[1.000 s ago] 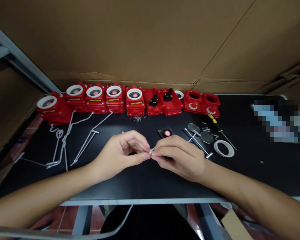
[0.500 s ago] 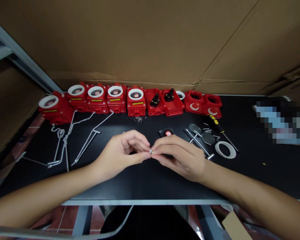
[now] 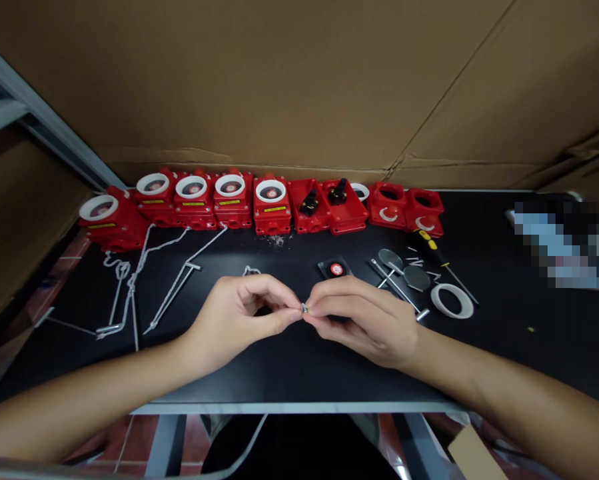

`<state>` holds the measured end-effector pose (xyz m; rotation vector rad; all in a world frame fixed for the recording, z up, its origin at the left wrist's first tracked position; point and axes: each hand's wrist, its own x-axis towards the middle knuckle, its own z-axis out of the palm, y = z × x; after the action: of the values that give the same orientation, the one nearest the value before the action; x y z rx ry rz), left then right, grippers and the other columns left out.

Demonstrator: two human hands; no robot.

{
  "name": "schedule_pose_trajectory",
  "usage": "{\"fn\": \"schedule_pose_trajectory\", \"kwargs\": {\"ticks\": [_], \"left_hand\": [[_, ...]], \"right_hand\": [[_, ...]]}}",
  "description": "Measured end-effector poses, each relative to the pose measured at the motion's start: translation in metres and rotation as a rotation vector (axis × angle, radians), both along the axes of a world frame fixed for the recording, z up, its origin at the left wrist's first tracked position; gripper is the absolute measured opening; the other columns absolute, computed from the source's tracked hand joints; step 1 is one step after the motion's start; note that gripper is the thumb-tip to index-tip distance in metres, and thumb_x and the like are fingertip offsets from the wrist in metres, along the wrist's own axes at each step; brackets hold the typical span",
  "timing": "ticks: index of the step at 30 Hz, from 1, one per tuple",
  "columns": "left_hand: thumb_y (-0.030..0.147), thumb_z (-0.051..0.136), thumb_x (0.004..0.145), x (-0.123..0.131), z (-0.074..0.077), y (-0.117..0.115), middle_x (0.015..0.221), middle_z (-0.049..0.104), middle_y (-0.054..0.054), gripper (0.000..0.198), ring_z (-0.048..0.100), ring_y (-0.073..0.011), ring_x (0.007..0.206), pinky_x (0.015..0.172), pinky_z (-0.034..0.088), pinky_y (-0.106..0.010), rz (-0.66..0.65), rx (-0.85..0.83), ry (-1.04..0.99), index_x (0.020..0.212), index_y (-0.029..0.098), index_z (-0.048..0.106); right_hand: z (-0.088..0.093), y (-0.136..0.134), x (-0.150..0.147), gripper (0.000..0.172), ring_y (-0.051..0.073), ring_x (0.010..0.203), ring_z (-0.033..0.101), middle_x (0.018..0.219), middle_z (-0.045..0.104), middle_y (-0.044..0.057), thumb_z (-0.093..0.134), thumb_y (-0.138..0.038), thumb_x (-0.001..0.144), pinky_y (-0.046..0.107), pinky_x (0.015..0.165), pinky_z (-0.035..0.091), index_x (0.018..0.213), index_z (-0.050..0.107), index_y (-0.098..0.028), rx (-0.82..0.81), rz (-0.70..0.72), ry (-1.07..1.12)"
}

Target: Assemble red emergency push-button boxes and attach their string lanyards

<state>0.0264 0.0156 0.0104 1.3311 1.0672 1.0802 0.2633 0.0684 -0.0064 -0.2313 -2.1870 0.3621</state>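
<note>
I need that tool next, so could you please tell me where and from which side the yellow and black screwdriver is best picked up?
Grip the screwdriver by its thick yellow and black handle at the far end, coming from above. It lies flat on the black table, so only a top pinch fits. The thin shaft points toward the near right, passing close to the white ring; the handle end lies close to the red boxes.

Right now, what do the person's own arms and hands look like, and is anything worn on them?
Both arms are bare as far as the frame shows: no sleeves, gloves, watch or bands in view. The left hand and right hand show no rings or markings on the sides facing the camera. Nails look short and unpainted.
</note>
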Motion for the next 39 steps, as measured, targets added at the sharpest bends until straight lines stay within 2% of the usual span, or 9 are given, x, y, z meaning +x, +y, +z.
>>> {"fn": "schedule_pose_trajectory", "kwargs": {"ticks": [6,10,12,20,26,29,34,39], "left_hand": [[0.010,0.085,0.088,0.001,0.002,-0.003,0.086,0.084,-0.004,0.007,0.075,-0.0116,0.075,0.073,0.061,-0.018,-0.027,0.167,0.037,0.084,0.016,0.085],[0.003,0.082,0.090,0.000,0.003,-0.005,0.089,0.084,-0.003,0.014,0.075,-0.0105,0.077,0.076,0.061,-0.018,-0.035,0.351,0.099,0.089,0.017,0.084],[0.003,0.081,0.091,0.001,0.002,-0.006,0.088,0.082,-0.002,0.014,0.074,-0.0106,0.078,0.078,0.061,-0.019,-0.013,0.389,0.123,0.089,0.017,0.082],[0.006,0.083,0.090,0.004,-0.003,-0.005,0.087,0.081,-0.001,0.011,0.074,-0.0083,0.078,0.078,0.060,-0.014,-0.018,0.245,0.041,0.090,0.017,0.081],[0.008,0.084,0.090,0.004,-0.007,-0.004,0.084,0.079,0.000,0.009,0.072,-0.0072,0.076,0.076,0.060,-0.012,-0.025,0.182,0.018,0.089,0.017,0.081],[0.009,0.084,0.091,0.005,-0.007,-0.004,0.087,0.080,-0.001,0.009,0.074,-0.0081,0.079,0.079,0.061,-0.014,-0.029,0.165,-0.005,0.089,0.016,0.080],[0.006,0.082,0.093,0.004,-0.007,-0.004,0.089,0.080,-0.001,0.011,0.075,-0.0075,0.082,0.080,0.061,-0.013,-0.047,0.217,-0.035,0.089,0.015,0.078],[0.009,0.082,0.094,0.005,-0.007,-0.004,0.087,0.079,-0.001,0.008,0.073,-0.0073,0.080,0.079,0.060,-0.013,-0.049,0.157,0.003,0.090,0.016,0.078]], "right_hand": [[0.001,-0.002,0.000,0.011,0.012,0.099,0.079,0.107,0.079,0.010,0.073,-0.010,0.108,0.022,0.090,0.069,0.117,0.068,-0.014,-0.023,-0.011,-0.007],[0.001,-0.003,0.000,0.014,0.011,0.100,0.080,0.106,0.080,0.010,0.075,-0.007,0.106,0.019,0.091,0.068,0.116,0.069,-0.015,-0.082,-0.002,0.023],[0.002,-0.004,-0.001,0.015,0.010,0.099,0.081,0.105,0.080,0.009,0.077,-0.007,0.104,0.018,0.090,0.068,0.115,0.070,-0.015,-0.104,0.004,0.041],[0.003,-0.004,-0.004,0.016,0.009,0.092,0.080,0.100,0.079,0.007,0.081,-0.006,0.100,0.017,0.087,0.067,0.108,0.071,-0.014,-0.149,0.028,0.083],[-0.001,-0.001,-0.007,0.015,0.009,0.092,0.075,0.102,0.078,0.008,0.079,-0.004,0.100,0.019,0.085,0.066,0.109,0.071,-0.013,-0.173,0.050,0.112],[-0.004,0.001,-0.008,0.015,0.010,0.095,0.075,0.104,0.077,0.009,0.077,-0.003,0.101,0.021,0.087,0.065,0.111,0.071,-0.011,-0.166,0.071,0.112],[-0.008,0.003,-0.009,0.015,0.010,0.089,0.074,0.104,0.077,0.009,0.075,-0.004,0.103,0.021,0.080,0.065,0.114,0.070,-0.012,-0.175,0.054,0.096],[-0.007,0.001,-0.009,0.016,0.009,0.085,0.074,0.099,0.078,0.007,0.075,-0.003,0.102,0.019,0.077,0.065,0.112,0.068,-0.013,-0.137,0.023,0.100]]}}
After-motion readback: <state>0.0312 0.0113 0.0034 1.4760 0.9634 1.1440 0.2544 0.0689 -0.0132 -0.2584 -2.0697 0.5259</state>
